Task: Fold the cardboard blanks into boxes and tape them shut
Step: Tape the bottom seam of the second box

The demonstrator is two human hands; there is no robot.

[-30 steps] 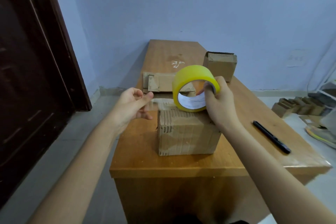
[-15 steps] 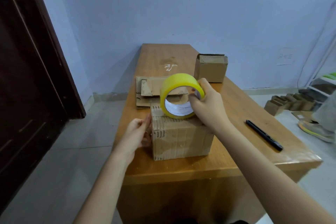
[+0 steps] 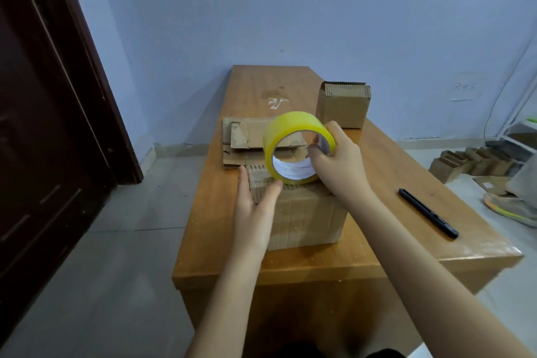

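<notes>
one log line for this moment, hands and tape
stage: taping | left hand: flat against brown cardboard box | right hand: gripping yellow tape roll atop box

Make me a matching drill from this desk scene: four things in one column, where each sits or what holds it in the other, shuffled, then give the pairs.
Things:
1. tape roll
2. pen
3. flat cardboard blanks
4. small closed box

Places:
A. lying alone on the desk's right side
B. gripped by the right hand, standing on the near box
C. standing at the desk's far right edge
D. stacked flat beyond the near box, behind the left hand

Pairs: 1-B, 2-A, 3-D, 4-C
</notes>
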